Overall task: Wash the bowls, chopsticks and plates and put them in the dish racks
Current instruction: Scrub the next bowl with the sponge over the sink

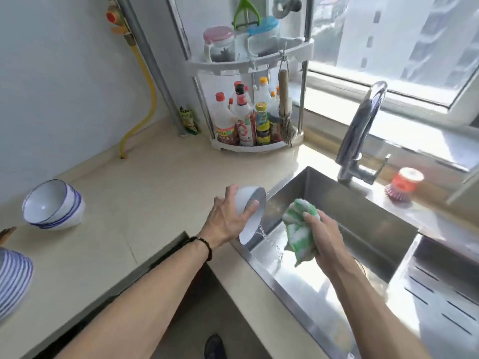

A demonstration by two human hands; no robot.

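Observation:
My left hand grips a white bowl tipped on its side over the left edge of the steel sink. Water pours from the bowl's lower rim into the sink. Just right of it, my right hand clutches a bunched green-and-white dishcloth above the basin. A stack of white bowls with blue rims leans on the counter at the far left. Blue-striped plates are stacked at the left edge, partly out of frame. No chopsticks show clearly.
A chrome faucet stands behind the sink, an orange dish brush to its right. A slotted steel draining insert fills the sink's right part. A white corner shelf holds sauce bottles and a small broom. Beige counter spreads left.

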